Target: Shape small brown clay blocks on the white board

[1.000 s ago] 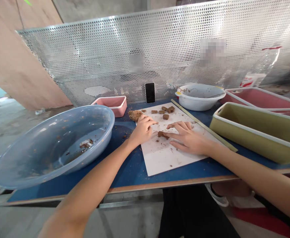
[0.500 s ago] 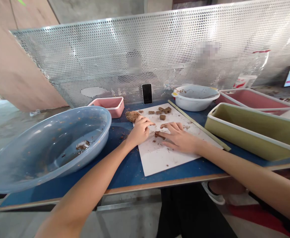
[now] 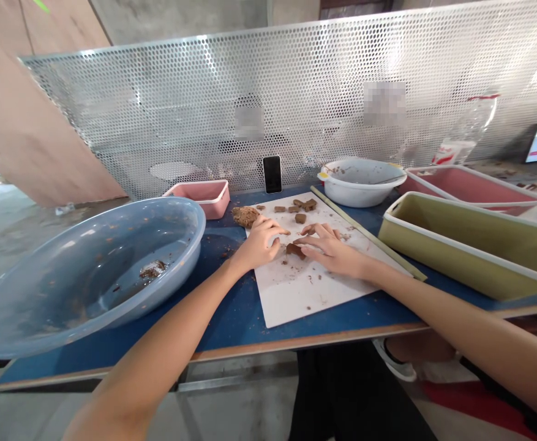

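On a white board (image 3: 286,300) lies a small brown piece of clay (image 3: 295,250), flat and slightly long. My right hand (image 3: 332,252) is over its right end, fingers apart and slightly bent, the fingertips at or just above the clay. My left hand (image 3: 259,242) rests at the board's left side with thumb and index finger apart and nothing visible between them. Just behind it sits a rough brown lump of clay (image 3: 245,215). Several small clay pieces (image 3: 300,218) lie farther back on the board, and crumbs are scattered around.
A large blue basin (image 3: 167,214) stands left, a small pink tub (image 3: 220,205) behind it. At the right are a long green planter box (image 3: 433,245), a white bowl (image 3: 360,193) and a pink box (image 3: 479,199). A pale stick (image 3: 369,236) borders the board; a phone (image 3: 272,174) leans behind.
My right hand has lifted from lying flatter over the clay piece, its fingers now more bent, so more of the piece shows. My left hand has barely moved.
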{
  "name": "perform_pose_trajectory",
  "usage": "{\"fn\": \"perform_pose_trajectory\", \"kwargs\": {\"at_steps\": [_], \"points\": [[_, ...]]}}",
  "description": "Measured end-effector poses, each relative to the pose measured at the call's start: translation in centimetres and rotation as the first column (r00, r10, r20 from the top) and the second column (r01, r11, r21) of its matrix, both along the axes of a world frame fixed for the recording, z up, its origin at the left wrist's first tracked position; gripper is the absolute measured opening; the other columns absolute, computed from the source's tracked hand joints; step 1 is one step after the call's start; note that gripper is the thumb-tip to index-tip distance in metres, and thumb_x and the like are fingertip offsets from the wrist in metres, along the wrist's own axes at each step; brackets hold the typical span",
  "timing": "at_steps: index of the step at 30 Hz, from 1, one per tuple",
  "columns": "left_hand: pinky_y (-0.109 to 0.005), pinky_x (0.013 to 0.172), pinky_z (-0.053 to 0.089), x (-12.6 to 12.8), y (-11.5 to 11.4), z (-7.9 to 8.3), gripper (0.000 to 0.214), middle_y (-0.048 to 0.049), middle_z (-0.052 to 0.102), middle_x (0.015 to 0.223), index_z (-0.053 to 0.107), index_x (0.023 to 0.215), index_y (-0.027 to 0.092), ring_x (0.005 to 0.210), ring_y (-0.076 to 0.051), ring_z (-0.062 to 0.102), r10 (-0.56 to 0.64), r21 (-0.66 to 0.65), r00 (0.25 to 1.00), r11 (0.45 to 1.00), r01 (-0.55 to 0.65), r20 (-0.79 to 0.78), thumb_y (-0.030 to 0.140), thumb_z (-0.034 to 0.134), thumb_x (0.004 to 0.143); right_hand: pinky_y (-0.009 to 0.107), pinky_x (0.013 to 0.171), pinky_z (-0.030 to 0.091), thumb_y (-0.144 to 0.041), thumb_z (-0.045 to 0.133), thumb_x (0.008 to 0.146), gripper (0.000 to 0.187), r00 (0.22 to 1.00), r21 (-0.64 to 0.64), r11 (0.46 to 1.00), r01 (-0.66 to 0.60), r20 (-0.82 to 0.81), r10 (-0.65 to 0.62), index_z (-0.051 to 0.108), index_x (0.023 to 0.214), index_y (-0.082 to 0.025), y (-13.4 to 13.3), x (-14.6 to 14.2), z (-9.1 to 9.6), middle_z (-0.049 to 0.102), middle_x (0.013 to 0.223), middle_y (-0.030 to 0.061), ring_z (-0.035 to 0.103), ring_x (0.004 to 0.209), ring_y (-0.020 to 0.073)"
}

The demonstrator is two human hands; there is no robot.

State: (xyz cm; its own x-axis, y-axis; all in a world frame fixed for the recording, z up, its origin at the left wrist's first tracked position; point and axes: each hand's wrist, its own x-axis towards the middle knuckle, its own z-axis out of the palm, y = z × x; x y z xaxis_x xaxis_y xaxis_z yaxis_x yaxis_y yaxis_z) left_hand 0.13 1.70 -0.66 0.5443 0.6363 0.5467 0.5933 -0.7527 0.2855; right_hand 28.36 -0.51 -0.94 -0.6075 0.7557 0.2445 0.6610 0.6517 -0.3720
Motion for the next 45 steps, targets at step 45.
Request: {"fn": "perform_pose_trajectory", "kwargs": {"at_steps": [45], "points": [[-0.056, 0.115, 0.053, -0.3, 0.6, -0.4, 0.029, -0.0109, 0.079, 0.124, 0.091, 0.120, 0.027, 0.124, -0.034, 0.064, -0.058, -0.101, 0.998, 0.993, 0.054, -0.038, 0.046, 0.092, 0.098, 0.067, 0.122, 0.042, -0.065, 0.029, 0.121, 0.067, 0.999, -0.016, 1.000, 0.014, -0.034, -0.014, 0.086, 0.112, -0.030, 0.3, 0.5, 0.3, 0.062, 0.151, 0.0138, 0.052, 0.147, 0.0410]]}}
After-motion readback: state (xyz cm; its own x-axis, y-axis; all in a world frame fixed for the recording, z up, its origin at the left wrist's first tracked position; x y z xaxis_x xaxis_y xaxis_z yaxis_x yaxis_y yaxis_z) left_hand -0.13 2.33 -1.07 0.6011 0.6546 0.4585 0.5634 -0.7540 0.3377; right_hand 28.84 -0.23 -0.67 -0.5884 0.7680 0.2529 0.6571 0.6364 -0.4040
